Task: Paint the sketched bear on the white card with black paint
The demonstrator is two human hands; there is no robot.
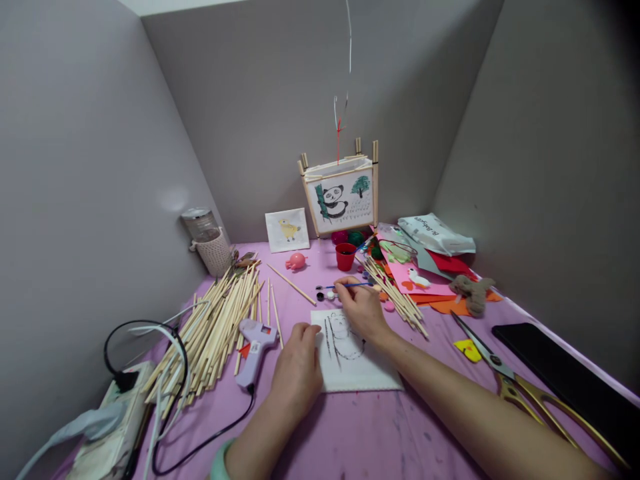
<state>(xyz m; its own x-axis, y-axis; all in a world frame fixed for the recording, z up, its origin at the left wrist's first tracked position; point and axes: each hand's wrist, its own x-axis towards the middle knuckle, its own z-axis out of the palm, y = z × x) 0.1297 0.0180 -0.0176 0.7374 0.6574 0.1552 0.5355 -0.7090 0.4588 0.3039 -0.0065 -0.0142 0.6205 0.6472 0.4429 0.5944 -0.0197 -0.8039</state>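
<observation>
White canvas [370, 377], flat and squarish, lies on wrinkled purple cloth [365, 437]; my right hand [366, 312] pinches a slim blue paintbrush [361, 285]; my left hand [299, 363] covers the canvas's left edge, how tightly I cannot tell; smooth red cup [345, 259], round paint pots [321, 297] and straight wooden sticks [400, 300] crowd just beyond

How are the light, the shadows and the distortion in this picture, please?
Head view: soft light, darker on the back wall toward upper right; faint bright patch on the left wall; scissors look stretched toward the lower right corner; lines on the white sheet readable.
</observation>
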